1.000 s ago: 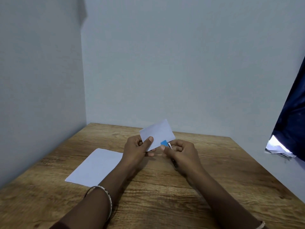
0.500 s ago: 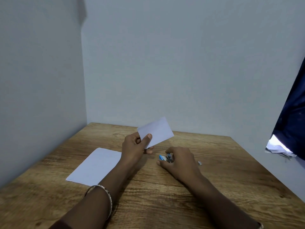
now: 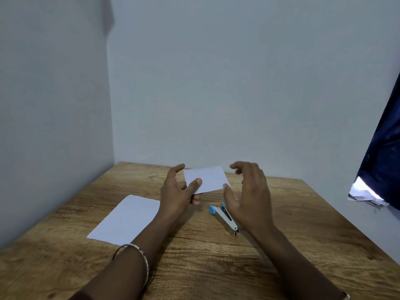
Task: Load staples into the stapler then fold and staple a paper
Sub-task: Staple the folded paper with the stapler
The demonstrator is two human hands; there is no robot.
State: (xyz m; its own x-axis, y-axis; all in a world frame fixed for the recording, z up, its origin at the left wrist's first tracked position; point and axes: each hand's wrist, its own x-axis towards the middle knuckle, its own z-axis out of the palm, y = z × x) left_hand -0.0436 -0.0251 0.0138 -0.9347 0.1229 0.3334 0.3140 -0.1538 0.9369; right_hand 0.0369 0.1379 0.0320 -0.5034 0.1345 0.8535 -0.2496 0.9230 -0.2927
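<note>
Two hands work above a wooden tabletop [image 3: 303, 230]: the left hand [image 3: 176, 194] pinches a small folded white paper [image 3: 208, 177] aloft, while the right hand [image 3: 251, 195], gripping the blue-and-silver metal stapler [image 3: 225, 216] half a second ago, now spreads empty beside the paper's right edge. The stapler lies flat below it, a flat white sheet [image 3: 127, 217] lies left, and bare wood runs right to the tabletop's edge.

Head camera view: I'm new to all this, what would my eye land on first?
First, two bare hands raised over the wooden table: the left hand pinches a small folded paper by its near-left corner, and the right hand is open close by the paper's right edge. Under the right hand a silver stapler with blue ends lies on the table, and a flat white sheet lies to the left.
</note>
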